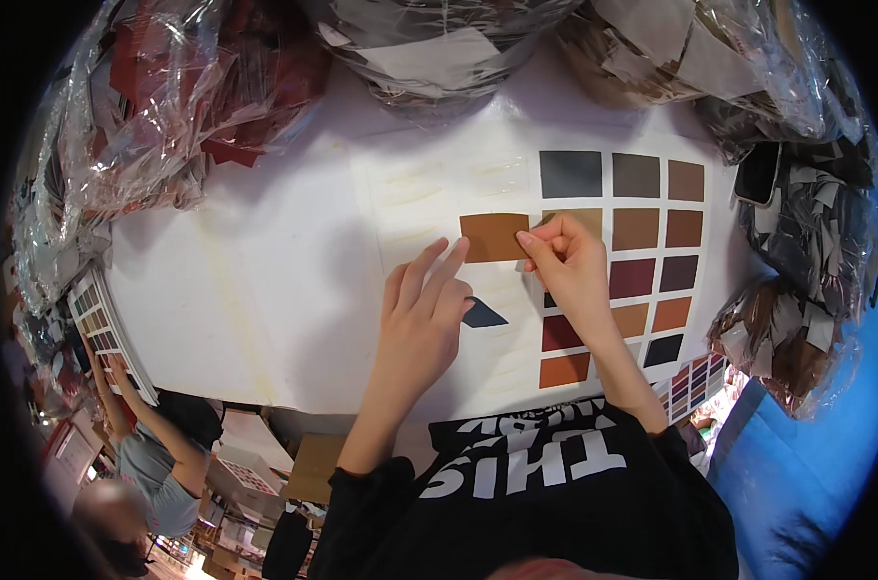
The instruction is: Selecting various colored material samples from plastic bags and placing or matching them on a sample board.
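Between thumb and fingers, my right hand pinches the right edge of a flat brown swatch over a white board. My left hand reaches with two stretched fingers to that swatch's left edge. A dark blue swatch juts out slanted by the left thumb and looks held there; part of it is hidden under the hand. Rows of coloured swatches fill the board's right side, among them a grey one, a maroon one and an orange one. Some lie hidden under my right hand and forearm.
Pale glue streaks mark the board left of the swatches. Clear plastic bags of cut pieces crowd round it: red, grey, beige. A phone lies at right. Another person handles a swatch board at left.
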Demonstrator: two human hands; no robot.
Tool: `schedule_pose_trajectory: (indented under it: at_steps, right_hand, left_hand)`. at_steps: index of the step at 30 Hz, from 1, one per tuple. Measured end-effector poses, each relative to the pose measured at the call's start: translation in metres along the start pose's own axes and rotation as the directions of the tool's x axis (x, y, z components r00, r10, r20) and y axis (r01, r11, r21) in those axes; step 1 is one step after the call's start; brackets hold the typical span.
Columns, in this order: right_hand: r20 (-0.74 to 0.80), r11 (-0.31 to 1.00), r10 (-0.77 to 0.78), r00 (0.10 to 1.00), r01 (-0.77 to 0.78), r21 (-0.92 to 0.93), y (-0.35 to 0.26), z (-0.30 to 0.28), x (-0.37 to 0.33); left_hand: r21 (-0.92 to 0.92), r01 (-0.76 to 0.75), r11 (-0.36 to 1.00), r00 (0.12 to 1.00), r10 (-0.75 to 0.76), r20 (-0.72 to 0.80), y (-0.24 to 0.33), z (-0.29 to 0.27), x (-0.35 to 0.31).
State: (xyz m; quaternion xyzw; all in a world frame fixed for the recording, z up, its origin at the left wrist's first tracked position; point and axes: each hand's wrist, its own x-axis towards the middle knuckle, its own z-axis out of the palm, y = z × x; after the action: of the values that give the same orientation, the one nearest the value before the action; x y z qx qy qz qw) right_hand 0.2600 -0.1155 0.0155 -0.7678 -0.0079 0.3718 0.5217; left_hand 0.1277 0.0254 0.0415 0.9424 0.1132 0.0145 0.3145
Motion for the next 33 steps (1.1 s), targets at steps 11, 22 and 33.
schedule_pose_trajectory:
  at_steps: [11, 22, 33]
  right_hand:
    - [-0.008, 0.991, -0.048, 0.999, 0.046, -0.124, 0.005, 0.0, -0.001]
    - [0.278, 0.971, -0.056, 0.959, -0.012, 0.237, -0.03, -0.019, -0.028]
    - [0.006, 0.987, -0.143, 0.99, 0.142, 0.071, -0.033, -0.006, 0.041]
  left_hand:
    - [0.077, -0.009, 0.997, 0.999, 0.005, 0.052, 0.0, 0.009, 0.004]
    - [-0.23, 0.158, 0.96, 0.963, -0.202, -0.18, 0.012, 0.004, 0.016]
    - [-0.068, 0.231, 0.97, 0.914, -0.241, -0.328, 0.001, 0.01, 0.03]
